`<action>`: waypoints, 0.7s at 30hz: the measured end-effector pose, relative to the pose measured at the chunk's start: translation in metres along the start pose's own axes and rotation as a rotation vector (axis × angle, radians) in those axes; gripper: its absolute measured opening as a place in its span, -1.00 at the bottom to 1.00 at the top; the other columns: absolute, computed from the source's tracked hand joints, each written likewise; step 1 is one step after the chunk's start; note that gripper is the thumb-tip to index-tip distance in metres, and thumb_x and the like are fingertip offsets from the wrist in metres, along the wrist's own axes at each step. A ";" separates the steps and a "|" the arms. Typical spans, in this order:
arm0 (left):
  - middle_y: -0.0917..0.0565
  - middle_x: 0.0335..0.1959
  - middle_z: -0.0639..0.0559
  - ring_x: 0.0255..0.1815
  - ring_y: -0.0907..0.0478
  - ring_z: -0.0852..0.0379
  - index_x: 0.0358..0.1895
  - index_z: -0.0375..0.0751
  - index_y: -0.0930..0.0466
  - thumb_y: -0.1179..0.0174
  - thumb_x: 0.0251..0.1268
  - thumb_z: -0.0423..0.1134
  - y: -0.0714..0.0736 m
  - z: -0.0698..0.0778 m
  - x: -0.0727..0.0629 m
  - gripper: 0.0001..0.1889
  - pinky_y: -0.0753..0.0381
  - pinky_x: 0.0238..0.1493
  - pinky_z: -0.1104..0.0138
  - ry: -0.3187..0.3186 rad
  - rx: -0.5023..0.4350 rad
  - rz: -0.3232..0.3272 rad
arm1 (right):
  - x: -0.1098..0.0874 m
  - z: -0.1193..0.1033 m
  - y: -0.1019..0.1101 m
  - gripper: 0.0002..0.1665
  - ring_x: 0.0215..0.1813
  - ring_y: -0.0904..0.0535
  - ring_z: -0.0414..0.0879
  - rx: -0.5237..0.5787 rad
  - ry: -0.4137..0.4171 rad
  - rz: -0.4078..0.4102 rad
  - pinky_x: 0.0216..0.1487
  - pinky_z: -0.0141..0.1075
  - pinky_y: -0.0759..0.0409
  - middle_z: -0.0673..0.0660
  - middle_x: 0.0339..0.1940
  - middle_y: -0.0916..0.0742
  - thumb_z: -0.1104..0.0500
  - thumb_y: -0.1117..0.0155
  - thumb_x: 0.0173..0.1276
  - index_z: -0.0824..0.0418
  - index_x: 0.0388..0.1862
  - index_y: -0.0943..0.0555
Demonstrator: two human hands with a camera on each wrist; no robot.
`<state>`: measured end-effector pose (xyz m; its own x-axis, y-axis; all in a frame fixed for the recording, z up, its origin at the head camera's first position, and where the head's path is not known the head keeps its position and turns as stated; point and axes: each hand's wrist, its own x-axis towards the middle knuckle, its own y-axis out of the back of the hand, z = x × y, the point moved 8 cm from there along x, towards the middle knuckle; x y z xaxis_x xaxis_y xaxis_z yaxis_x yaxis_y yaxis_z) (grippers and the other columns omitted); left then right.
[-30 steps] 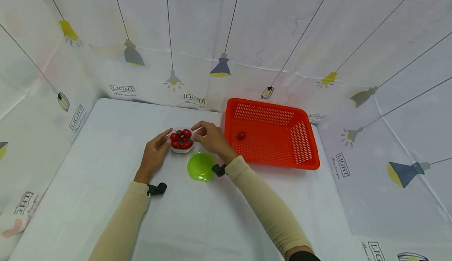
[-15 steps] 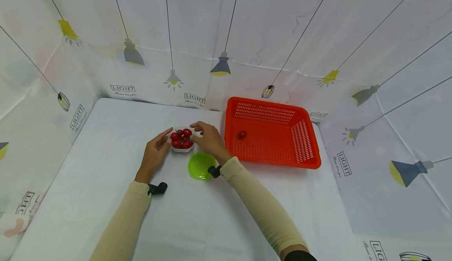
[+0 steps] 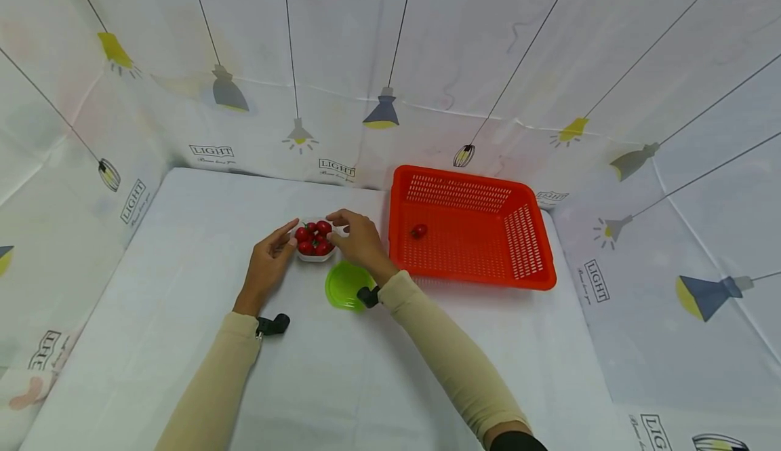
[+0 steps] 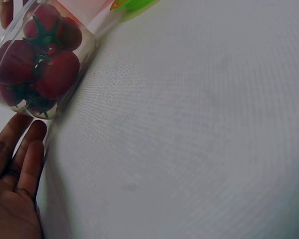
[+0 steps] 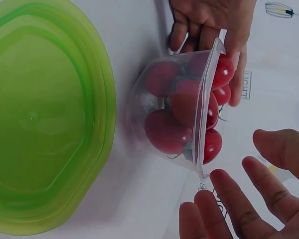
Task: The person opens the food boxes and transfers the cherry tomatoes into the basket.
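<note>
A small clear plastic container [image 3: 315, 258] full of red cherry tomatoes [image 3: 323, 227] stands on the white table. On its left side is my left hand [image 3: 266, 264], with straight fingers against the wall and the thumb near the rim. My right hand [image 3: 363, 242] is at the opposite side, fingers loosely spread close to the rim. In the right wrist view, nothing shows between that hand's thumb and fingers [image 5: 231, 199]. Tomatoes [image 5: 167, 132] fill the container to its rim and some rise above it. Green stems show among them in the left wrist view.
A shallow translucent green plastic dish [image 3: 344, 287] lies nearer to me, partly under the right wrist. To the right stands a red perforated basket [image 3: 470, 280] with one cherry tomato [image 3: 419, 231] inside. Lamp-patterned sheeting [image 3: 256, 132] rises behind the table.
My right hand has shifted slightly to the left, its thumb and fingers a little closer over the container. The left hand and the tomatoes stay put.
</note>
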<state>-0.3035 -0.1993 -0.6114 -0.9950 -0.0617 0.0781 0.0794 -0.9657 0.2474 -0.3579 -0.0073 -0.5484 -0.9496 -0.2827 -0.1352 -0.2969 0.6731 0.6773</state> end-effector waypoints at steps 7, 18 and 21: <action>-0.58 0.48 -0.18 0.45 -0.57 -0.14 0.57 0.10 -0.46 -0.14 0.68 -0.06 -0.001 -0.014 0.002 -0.51 -0.50 0.10 0.68 -0.024 0.017 0.013 | -0.001 -0.001 -0.002 -0.56 0.24 -0.62 -0.01 0.002 -0.004 0.000 0.24 -0.11 -0.70 0.05 0.30 -0.75 0.12 -0.42 0.51 -0.07 0.33 -0.67; -0.54 0.52 -0.22 0.47 -0.56 -0.15 0.59 0.05 -0.44 -0.13 0.69 -0.07 -0.001 -0.013 0.002 -0.49 -0.49 0.11 0.68 -0.023 0.017 0.005 | -0.002 -0.001 -0.008 -0.59 0.27 -0.60 0.05 0.005 -0.006 -0.035 0.26 -0.09 -0.66 0.02 0.28 -0.77 0.12 -0.39 0.54 -0.03 0.33 -0.67; -0.56 0.49 -0.22 0.45 -0.58 -0.16 0.59 0.03 -0.44 -0.13 0.69 -0.06 -0.001 -0.013 0.003 -0.49 -0.51 0.10 0.66 -0.020 0.014 0.007 | -0.002 -0.002 -0.009 -0.58 0.30 -0.60 0.08 0.001 -0.002 -0.032 0.28 -0.08 -0.64 0.01 0.29 -0.76 0.12 -0.39 0.54 -0.03 0.34 -0.67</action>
<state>-0.3071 -0.2017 -0.6243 -0.9930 -0.0633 0.0992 0.0873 -0.9616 0.2603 -0.3538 -0.0137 -0.5529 -0.9399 -0.3025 -0.1585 -0.3272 0.6648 0.6716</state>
